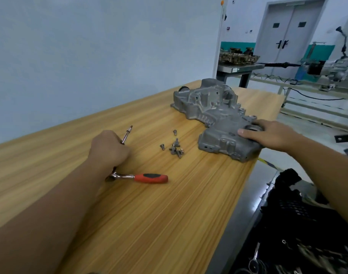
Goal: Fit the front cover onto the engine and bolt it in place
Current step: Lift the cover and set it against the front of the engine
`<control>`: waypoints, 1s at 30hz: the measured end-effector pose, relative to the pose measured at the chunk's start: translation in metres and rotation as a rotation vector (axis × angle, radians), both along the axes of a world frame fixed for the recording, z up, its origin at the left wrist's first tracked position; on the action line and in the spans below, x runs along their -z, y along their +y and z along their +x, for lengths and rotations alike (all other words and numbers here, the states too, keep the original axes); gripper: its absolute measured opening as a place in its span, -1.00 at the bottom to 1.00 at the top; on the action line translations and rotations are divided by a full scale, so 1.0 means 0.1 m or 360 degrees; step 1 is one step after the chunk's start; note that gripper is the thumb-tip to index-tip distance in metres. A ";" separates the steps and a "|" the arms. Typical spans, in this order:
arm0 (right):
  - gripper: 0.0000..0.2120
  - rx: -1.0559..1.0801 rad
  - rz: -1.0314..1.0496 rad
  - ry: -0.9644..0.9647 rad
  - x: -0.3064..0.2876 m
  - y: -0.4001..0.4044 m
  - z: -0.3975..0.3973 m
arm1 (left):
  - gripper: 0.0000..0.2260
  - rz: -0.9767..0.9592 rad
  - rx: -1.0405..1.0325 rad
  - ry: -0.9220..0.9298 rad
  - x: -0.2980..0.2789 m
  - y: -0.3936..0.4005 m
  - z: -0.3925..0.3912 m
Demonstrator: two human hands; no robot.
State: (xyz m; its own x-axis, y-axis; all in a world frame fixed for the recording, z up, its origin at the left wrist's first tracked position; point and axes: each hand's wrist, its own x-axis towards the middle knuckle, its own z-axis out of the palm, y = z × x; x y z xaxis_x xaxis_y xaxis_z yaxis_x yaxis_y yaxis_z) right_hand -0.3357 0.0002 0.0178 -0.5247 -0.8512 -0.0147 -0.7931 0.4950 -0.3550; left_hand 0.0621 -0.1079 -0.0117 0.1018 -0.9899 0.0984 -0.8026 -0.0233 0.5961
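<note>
Front cover (pixel 214 115) lies flat on the wooden bench (pixel 149 214), near its right edge, not yet on the engine. Right hand (pixel 272 135) rests on the cover's near end, fingers straight and spread over a round boss; judged a steadying hold ahead of lifting. Left hand (pixel 108 149) is closed round the shaft of the extension bar (pixel 127 135), whose tip projects beyond the knuckles. Ratchet (pixel 141 177), red handle, lies just below the wrist; the joint to the bar is hidden. Bolts (pixel 174 147) sit in a loose cluster between the hands, within reach of either
</note>
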 end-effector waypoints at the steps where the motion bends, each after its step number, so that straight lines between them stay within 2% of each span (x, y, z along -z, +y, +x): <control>1: 0.19 -0.0002 -0.0058 -0.0118 0.05 0.01 -0.06 | -0.86 0.0018 -0.0016 0.0009 0.00 0.00 0.00; 5: 0.15 -0.0040 -0.0102 -0.0264 0.11 -0.01 -0.19 | -0.60 0.0057 -0.0023 -0.0005 -0.04 0.02 0.03; 7: 0.18 -0.0070 -0.0032 -0.0287 0.10 0.01 -0.24 | -0.57 -0.0011 -0.0021 -0.0228 -0.09 0.08 0.01; 9: 0.19 -0.0081 0.0011 -0.0256 0.11 0.08 -0.27 | -0.59 -0.0201 -0.0072 -0.0503 -0.16 0.23 -0.05; 11: 0.17 -0.0073 -0.0027 -0.0250 0.14 0.22 -0.30 | -0.64 -0.0475 -0.0052 -0.0488 -0.22 0.38 -0.19; 13: 0.09 -0.0058 -0.0097 -0.0211 0.18 0.38 -0.33 | -0.67 -0.0653 0.0142 -0.0287 -0.29 0.46 -0.47; 14: 0.06 -0.0042 -0.0120 -0.0183 0.20 0.46 -0.35 | -0.67 -0.0628 0.0242 -0.0165 -0.33 0.44 -0.67; 18: 0.09 0.0001 -0.0184 -0.0141 0.29 0.79 -0.37 | -0.48 0.0026 0.0316 0.0658 -0.63 0.11 -1.68; 24: 0.14 0.0089 -0.0198 -0.0210 0.41 1.15 -0.37 | -0.16 0.0242 0.0125 0.1124 -0.77 -0.45 -2.72; 26: 0.12 0.0116 -0.0275 -0.0326 0.54 1.29 -0.38 | -0.22 0.0389 0.0146 0.1178 -0.75 -0.56 -2.86; 27: 0.10 0.0123 -0.0379 -0.0417 0.62 1.35 -0.37 | -0.30 0.0500 0.0196 0.1208 -0.76 -0.62 -2.94; 30: -0.06 0.0160 -0.0895 -0.0599 0.93 1.40 -0.34 | -0.72 0.0732 0.0415 0.1478 -0.80 -0.73 -3.14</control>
State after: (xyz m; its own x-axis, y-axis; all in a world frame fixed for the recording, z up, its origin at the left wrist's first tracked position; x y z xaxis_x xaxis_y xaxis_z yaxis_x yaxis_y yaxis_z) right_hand -0.3693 0.1402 -0.0749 -0.6473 -0.7301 0.2189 -0.5252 0.2191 -0.8223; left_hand -0.2521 -0.1804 0.0681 -0.2751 -0.9143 -0.2972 -0.0513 -0.2947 0.9542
